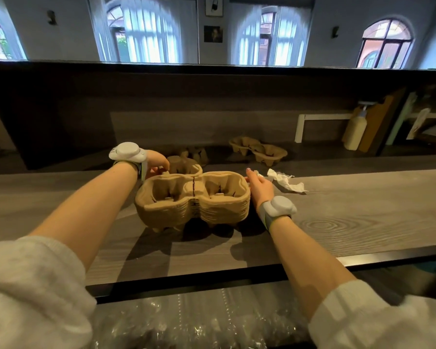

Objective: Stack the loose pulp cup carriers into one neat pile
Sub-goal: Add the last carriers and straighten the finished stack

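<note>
Now square the pile [193,200]: right hand [259,186] presses flat, fingers straight; left hand [157,161] seems to pinch its far rim near the counter's [363,217] middle.

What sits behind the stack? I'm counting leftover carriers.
Behind the stack, three loose carriers show: one by the left hand, two farther back. Anything directly behind is hidden.

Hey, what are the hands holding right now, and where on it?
Both hands are on the stack of pulp cup carriers: the left hand at its far-left rim, the right hand against its right end. How firmly they grip it cannot be told.
</note>
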Demonstrator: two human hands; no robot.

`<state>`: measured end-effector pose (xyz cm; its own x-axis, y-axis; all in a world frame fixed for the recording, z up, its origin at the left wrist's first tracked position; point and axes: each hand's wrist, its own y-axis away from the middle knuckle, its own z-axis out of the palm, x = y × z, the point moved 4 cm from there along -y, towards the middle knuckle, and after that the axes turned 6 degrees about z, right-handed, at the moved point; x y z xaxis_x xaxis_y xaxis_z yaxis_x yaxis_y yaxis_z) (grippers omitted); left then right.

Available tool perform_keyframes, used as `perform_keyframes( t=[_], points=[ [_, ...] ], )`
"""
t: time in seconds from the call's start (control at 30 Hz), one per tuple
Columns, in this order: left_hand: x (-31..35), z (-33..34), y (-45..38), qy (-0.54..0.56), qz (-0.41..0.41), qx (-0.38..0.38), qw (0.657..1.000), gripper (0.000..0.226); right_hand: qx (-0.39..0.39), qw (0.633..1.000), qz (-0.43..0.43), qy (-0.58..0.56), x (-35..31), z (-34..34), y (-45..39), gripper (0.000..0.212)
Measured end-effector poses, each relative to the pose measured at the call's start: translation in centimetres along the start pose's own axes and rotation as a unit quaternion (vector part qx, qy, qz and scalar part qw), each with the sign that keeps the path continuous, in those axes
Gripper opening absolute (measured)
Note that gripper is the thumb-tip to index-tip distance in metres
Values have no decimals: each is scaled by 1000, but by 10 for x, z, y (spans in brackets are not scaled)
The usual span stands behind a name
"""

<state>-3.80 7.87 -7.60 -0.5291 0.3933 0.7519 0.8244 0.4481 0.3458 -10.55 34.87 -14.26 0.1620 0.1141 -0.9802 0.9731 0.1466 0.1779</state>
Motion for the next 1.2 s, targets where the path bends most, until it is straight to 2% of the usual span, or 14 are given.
perform_keyframes(
  t=[0.1, 0.17, 0.27, 0.37, 0.47, 0.6, 0.67, 0.87, 0.93, 1.03, 1.2],
  points=[
    [0, -6, 8, 65, 8, 25, 998, 18, 4, 1000, -3, 2, -1, 0, 3, 33],
    [1, -15, 15, 93, 44, 69, 992, 16, 0, 1000, -7, 7, -1, -1, 10, 33],
    [3, -28, 27, 80, 85, 109, 987, 26, 5, 1000, -19, -1, 2, -5, 21, 35],
    [3, -36, 44, 74, 105, 100, 987, 29, 1, 1000, -10, 8, 3, -10, 38, 37],
    [7, -40, 62, 23, 146, 54, 988, 24, -3, 1000, 18, 11, 4, -12, 48, 34],
    [13, -39, 86, -11, 187, 10, 982, 17, -29, 996, 40, 78, -7, -10, 56, 52],
    [15, -36, 99, -33, 198, -11, 980, 18, -35, 992, 29, 116, -20, -11, 62, 56],
    [22, -21, 122, -79, 231, -70, 967, 27, -40, 989, -61, 128, -87, 0, 76, 54],
    [22, -15, 124, -91, 241, -86, 963, 27, -46, 977, -94, 185, -101, 7, 85, 45],
    [20, -12, 122, -87, 246, -66, 963, 24, -15, 945, -117, 305, -108, 11, 88, 31],
    [14, -18, 111, -60, 236, 12, 970, 19, 14, 922, -99, 374, -103, 12, 92, 27]
  ],
)
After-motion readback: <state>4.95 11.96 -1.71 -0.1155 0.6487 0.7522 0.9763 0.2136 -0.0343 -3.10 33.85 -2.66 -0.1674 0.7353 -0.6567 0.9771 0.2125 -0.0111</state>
